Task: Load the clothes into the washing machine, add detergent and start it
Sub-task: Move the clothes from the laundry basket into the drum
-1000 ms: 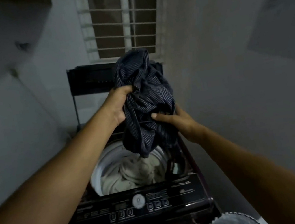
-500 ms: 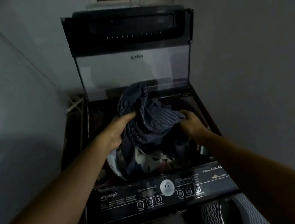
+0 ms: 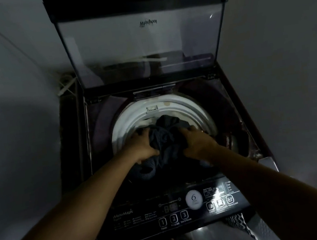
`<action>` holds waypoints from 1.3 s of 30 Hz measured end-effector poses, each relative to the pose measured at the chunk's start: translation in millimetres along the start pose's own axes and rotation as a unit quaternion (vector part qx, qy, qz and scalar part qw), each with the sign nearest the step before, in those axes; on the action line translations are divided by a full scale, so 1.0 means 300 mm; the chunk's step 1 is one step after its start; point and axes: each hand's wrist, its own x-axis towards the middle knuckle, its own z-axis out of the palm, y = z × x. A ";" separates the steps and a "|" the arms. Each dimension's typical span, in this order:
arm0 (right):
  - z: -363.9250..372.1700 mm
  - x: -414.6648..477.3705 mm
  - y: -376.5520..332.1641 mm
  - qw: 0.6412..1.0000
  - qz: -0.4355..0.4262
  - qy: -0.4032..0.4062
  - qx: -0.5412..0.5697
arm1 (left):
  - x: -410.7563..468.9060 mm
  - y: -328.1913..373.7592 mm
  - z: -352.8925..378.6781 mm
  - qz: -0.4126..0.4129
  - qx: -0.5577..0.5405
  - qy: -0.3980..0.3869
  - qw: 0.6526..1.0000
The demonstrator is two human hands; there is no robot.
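A dark top-loading washing machine (image 3: 186, 211) stands in front of me with its glass lid (image 3: 143, 46) raised upright. Its white drum rim (image 3: 125, 122) rings the opening. A dark striped garment (image 3: 166, 139) is bunched inside the drum mouth. My left hand (image 3: 139, 147) grips the garment's left side and my right hand (image 3: 196, 141) grips its right side, both down in the opening. Whatever lies under the garment is hidden. No detergent is in view.
The control panel with a round dial (image 3: 194, 199) and numbered buttons (image 3: 173, 218) runs along the machine's near edge. Grey walls close in on the left and right. Pale hoses (image 3: 65, 86) lie behind the machine's left corner. A zigzag-patterned cloth (image 3: 239, 224) shows below the panel.
Both hands have carried the striped garment down from in front of the window into the drum. The view has tilted down, so the drum rim and panel now fill the frame.
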 end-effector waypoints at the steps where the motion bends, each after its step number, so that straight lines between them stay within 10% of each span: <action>1: 0.027 0.016 0.002 0.998 0.000 -0.055 -0.019 | 0.015 0.008 0.032 -0.022 -0.009 -0.069 0.997; 11: 0.154 0.096 0.042 0.941 0.052 -0.333 0.034 | 0.092 -0.021 0.153 -0.039 0.063 -0.220 0.973; 20: 0.072 0.130 0.090 0.984 -0.156 0.024 -0.081 | 0.031 -0.032 0.113 -0.003 0.300 -0.121 0.946; 24: 0.185 0.174 0.118 0.949 -0.168 -0.156 -0.215 | 0.064 -0.032 0.192 -0.033 0.292 -0.131 0.947; 39: 0.231 0.213 0.172 0.967 0.011 -0.255 -0.016 | 0.122 -0.013 0.129 -0.005 0.206 -0.211 0.955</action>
